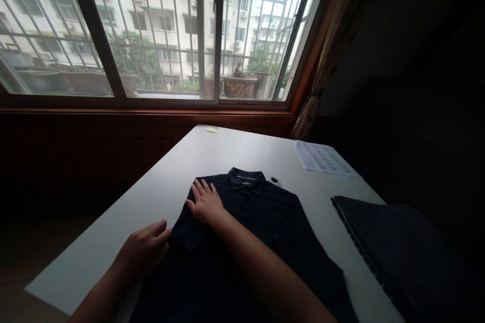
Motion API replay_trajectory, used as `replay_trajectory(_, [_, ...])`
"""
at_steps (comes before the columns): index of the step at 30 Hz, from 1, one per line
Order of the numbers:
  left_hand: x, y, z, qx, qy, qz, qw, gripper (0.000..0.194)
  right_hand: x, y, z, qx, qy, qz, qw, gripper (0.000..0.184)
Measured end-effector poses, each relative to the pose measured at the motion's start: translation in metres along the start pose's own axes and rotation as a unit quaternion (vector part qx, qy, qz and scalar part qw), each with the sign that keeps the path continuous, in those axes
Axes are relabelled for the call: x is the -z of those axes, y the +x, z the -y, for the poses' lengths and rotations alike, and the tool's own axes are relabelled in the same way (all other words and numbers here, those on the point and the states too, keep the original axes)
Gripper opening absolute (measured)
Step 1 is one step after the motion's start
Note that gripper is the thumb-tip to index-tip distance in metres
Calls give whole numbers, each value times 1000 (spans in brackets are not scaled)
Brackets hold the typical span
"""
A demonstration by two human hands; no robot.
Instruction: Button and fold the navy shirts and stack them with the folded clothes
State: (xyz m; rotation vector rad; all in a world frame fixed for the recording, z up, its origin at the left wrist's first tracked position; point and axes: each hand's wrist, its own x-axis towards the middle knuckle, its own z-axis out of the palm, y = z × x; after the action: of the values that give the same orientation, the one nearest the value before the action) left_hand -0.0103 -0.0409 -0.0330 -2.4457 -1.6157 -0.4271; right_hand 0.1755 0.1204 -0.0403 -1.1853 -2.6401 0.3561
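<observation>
A dark navy collared shirt [242, 247] lies spread face up on a white table [159, 186], its collar toward the window. My left hand [146, 247] is closed, fingers pinching the edge of the shirt's left-side sleeve. Flat on the shoulder at the same side rests my right hand [206, 202], fingers spread and holding nothing; its forearm crosses the front of the shirt and covers part of it. The opposite sleeve stretches down toward the right. The bottom of the shirt runs out of view.
Folded dark cloth [394, 242] sits at the table's right side. Printed papers [324, 158] lie at the far right edge, and a yellow sticky note [212, 129] is near the far corner. Behind the collar is a small roll of tape [274, 180]. A barred window [162, 35] stands beyond the table.
</observation>
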Motion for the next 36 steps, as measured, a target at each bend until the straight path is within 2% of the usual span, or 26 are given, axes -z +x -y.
replay_trajectory(7, [7,3,-5,-10,7,-3,1000,20,-1,28,-7,-40,-1,-11,999,65])
replay_trajectory(12, [14,7,-12,-39,-29,-48,998,23,1,39,-12,-57,-3,-24,998,60])
replay_trajectory(14, [14,9,-12,-65,-47,-50,996,30,1,42,-13,-61,-3,-27,998,59])
replay_trajectory(17, [12,9,-11,-116,-68,-12,991,52,1,46,-14,-69,-3,-27,997,58])
replay_trajectory(19, [12,8,-10,-142,-81,4,987,57,1,49,-16,-75,-2,-26,997,58])
replay_trajectory(25, [13,5,-12,-142,-120,-34,982,33,2,60,-23,-94,2,-30,995,59])
replay_trajectory(32, [13,3,-14,-147,-126,-54,980,29,6,61,-25,-112,5,-94,989,51])
replay_trajectory(36, [13,6,-13,-149,-114,-48,981,29,14,56,-23,-83,7,-133,988,42])
